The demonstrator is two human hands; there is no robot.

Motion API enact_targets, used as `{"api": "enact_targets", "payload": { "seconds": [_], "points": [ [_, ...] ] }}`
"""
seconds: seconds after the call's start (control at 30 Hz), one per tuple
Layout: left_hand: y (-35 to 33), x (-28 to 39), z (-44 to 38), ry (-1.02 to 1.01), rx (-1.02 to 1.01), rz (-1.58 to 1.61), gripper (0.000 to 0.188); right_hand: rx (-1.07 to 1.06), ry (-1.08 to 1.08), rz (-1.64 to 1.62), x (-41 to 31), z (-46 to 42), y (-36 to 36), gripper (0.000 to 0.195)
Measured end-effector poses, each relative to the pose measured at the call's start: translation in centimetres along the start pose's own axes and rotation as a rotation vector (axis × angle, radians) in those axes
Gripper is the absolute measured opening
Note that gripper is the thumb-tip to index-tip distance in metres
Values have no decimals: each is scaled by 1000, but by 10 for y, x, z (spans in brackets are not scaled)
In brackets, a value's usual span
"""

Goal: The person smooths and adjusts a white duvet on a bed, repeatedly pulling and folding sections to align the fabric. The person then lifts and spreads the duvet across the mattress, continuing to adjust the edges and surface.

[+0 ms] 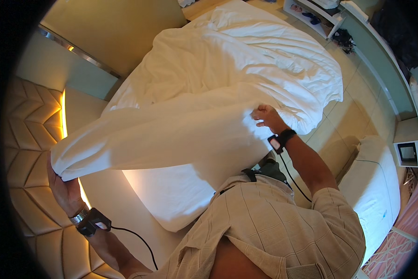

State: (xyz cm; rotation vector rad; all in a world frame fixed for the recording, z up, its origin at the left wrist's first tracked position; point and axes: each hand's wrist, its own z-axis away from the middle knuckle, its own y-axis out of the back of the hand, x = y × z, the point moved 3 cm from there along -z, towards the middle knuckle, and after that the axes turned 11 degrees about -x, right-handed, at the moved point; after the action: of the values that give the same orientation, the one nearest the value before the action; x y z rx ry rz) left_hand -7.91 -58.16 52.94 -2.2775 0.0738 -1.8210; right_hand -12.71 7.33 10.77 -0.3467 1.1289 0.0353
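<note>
Before me lies a rumpled white duvet or cover (209,59) spread over a bed. My left hand (64,185), at the far left beside the padded headboard, grips one end of the white fabric, which is raised off the mattress. From there the fabric stretches across to my right hand (264,117), whose bent fingers are at its other end. Beneath the lifted part shows the white-covered mattress (174,191), with its corner close to my body. Both wrists wear a black strapped device with a cable; a metal watch band is on the left one.
A tufted headboard (31,167) with a lit strip stands at the left. On the right are a white-covered padded piece (372,185), a tiled floor (351,101), and a low white shelf (313,15) holding footwear. A small white cabinet (408,153) stands farther right.
</note>
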Motion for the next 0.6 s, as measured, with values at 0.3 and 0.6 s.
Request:
{"api": "enact_targets", "payload": {
  "seconds": [0.3,0.6],
  "points": [
    [-4,0,-10,18,-62,62,41,251,447,923,-1,25,-33,19],
    [0,0,-1,6,56,-36,43,352,328,824,-89,92,-2,21]
  ]
}}
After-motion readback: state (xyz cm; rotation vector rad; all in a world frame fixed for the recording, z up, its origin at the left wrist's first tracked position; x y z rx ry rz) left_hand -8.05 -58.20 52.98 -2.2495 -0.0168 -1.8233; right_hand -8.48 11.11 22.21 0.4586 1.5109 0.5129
